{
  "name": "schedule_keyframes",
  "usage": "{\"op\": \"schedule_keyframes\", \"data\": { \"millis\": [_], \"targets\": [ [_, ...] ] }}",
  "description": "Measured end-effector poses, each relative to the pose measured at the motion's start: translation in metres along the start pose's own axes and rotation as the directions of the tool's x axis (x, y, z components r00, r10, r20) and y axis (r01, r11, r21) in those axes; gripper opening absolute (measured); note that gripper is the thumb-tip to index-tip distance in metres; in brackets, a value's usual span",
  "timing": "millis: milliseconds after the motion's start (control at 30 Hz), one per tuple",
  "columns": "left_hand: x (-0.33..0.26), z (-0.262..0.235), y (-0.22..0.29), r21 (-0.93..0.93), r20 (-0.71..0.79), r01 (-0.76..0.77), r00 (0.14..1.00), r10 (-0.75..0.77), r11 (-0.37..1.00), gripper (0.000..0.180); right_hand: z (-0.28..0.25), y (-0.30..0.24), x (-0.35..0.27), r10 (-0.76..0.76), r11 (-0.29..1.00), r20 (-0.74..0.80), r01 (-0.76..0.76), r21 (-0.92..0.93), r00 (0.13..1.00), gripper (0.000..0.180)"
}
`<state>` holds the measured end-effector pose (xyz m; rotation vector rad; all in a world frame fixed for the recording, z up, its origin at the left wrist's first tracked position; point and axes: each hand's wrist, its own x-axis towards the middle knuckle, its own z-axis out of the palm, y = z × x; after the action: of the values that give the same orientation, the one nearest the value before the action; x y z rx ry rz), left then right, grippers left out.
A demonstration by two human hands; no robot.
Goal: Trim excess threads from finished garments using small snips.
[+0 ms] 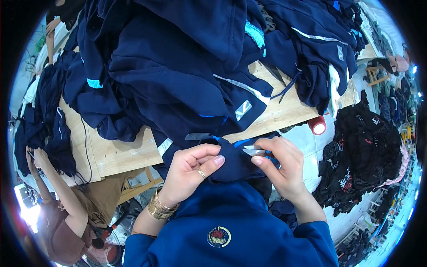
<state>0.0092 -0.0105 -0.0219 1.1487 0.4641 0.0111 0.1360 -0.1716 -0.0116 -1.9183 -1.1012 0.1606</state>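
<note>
My left hand (189,168), with a ring and bangles, pinches the edge of a navy garment (233,163) between thumb and fingers. Across from it, my right hand (284,165) is closed around small metal thread snips (254,151). Their blades point left, over the cloth by a bright blue strip. The garment hangs at the table's near edge, in front of my body. Just beyond my hands, a large heap of navy garments (164,75) with light blue and silver-white trim covers much of the table.
The wooden table (118,155) shows pale boards at its near edge. A red thread cone (317,126) stands to the right, beside a dark pile of clothes (360,151) on the floor. At left, a person (66,222) works on dark cloth, near a fan (104,249).
</note>
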Motion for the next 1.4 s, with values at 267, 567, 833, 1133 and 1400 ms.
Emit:
{"op": "schedule_keyframes", "data": {
  "millis": [267,567,833,1133,1400],
  "targets": [
    [-0.007,-0.008,-0.003,0.016,0.043,0.004,0.999,-0.005,1.0,0.024,-0.003,-0.007,0.002,-0.088,0.97,0.096,0.107,-0.216,0.991,0.023],
    [-0.011,-0.008,-0.002,-0.011,0.078,-0.009,0.997,0.01,1.0,0.027,-0.001,-0.008,0.003,-0.1,0.959,0.112,0.126,-0.253,0.989,0.023],
    [-0.013,-0.009,-0.003,0.018,0.08,0.005,0.997,-0.006,1.0,0.027,-0.002,-0.009,0.004,-0.13,0.949,0.12,0.158,-0.272,0.984,0.021],
    [-0.006,-0.003,-0.002,0.064,0.011,-0.022,1.0,0.022,0.998,0.016,-0.005,-0.014,0.004,-0.154,0.94,0.166,0.196,-0.279,0.974,0.02],
    [-0.002,0.001,-0.004,-0.006,0.03,-0.057,0.998,0.057,0.998,0.011,-0.017,-0.026,0.001,0.092,0.093,0.416,-0.424,0.901,0.905,0.048]
  ]
}}
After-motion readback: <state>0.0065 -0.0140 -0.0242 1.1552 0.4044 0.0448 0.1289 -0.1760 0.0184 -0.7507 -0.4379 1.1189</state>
